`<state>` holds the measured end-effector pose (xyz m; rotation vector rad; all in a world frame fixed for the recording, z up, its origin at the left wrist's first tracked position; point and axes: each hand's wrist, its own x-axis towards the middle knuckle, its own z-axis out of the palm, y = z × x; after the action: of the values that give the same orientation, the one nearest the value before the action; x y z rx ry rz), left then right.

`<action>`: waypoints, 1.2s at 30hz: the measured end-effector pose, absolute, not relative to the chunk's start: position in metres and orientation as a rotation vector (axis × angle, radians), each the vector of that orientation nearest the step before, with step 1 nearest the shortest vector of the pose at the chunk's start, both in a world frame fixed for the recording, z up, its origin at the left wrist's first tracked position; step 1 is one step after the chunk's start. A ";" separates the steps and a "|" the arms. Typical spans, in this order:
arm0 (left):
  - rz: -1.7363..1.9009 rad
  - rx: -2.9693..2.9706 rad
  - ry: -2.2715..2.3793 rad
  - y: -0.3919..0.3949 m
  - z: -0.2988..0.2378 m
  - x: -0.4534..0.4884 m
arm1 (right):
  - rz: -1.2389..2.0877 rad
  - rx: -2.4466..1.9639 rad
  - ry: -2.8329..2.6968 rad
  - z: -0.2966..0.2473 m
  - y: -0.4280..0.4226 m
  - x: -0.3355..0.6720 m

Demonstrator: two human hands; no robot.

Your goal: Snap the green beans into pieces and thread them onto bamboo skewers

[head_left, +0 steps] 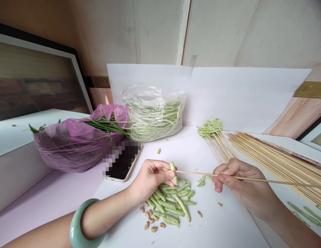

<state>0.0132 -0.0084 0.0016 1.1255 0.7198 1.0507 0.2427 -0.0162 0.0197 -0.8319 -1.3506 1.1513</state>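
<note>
just by held skewer [196,173], bean [173,171]: cut beans [170,205]; phone [122,165] lt, skewer pile [274,158] rt.

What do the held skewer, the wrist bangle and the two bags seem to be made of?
The skewer, pinched in the right hand with its tip at the bean piece in the left hand, looks like bamboo or wood: pale, matt. The bangle looks like polished jade or glass: milky green, glossy. The clear bag and purple bag are thin plastic film: crinkled, shiny, see-through.

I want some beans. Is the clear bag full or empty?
Mostly full: long green beans show through the clear bag up most of its height.
</note>
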 end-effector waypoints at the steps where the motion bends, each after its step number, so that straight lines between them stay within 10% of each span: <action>1: 1.046 1.125 0.721 -0.009 0.002 0.013 | 1.168 -0.822 -1.368 0.019 -0.015 0.244; 36: 1.055 1.107 0.720 -0.007 -0.001 0.013 | 1.520 -0.692 -1.344 0.008 -0.010 0.245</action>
<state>0.0129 -0.0071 -0.0006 1.1066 0.7199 1.0548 0.2450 -0.0103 0.0083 -0.6918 -1.3439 1.5197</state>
